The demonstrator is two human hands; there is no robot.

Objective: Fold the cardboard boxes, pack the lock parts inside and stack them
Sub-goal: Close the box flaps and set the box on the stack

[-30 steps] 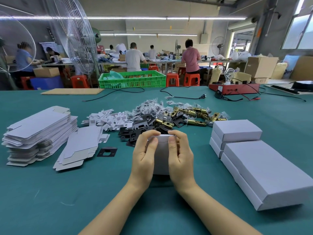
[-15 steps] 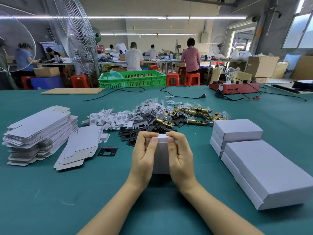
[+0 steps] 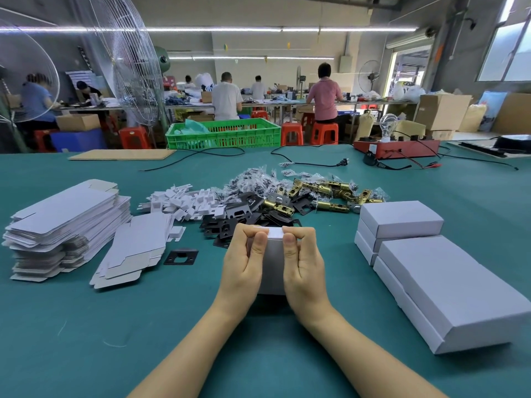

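Two hands on one small white box (image 3: 271, 264), near-centre of surface (image 3: 86, 340), just in front of parts heap. Left hand (image 3: 244, 262) and right hand (image 3: 304, 264) each clamped on a side of box, thumbs on near face, fingers curled over top far edge, pinching closing flap down. Grip state: both wrapped round box, not apart.

Step in hand, by judgement: tucking top flap shut. To do well: keep side walls squeezed square, press flap evenly from both corners, seat tuck tab fully before letting go; uneven push likely to crease lid or leave it sprung. Contents not visible, so cannot tell if packed.

Box standing on end, bottom on surface, long axis near vertical, tilted slightly away; open/flap end up and toward far edge.

Right side of surface: stack of closed boxes (image 3: 448, 285), long axes running near-right to far-left. Left side: flat blanks (image 3: 63, 222) piled, smaller pile of blanks (image 3: 135, 251) beside it, one loose black plate (image 3: 181, 256) just right of that.

Further out, mid-surface: black strike plates (image 3: 238, 214), white inserts (image 3: 184, 201), brass latches (image 3: 324, 193), bagged screws (image 3: 253, 182).
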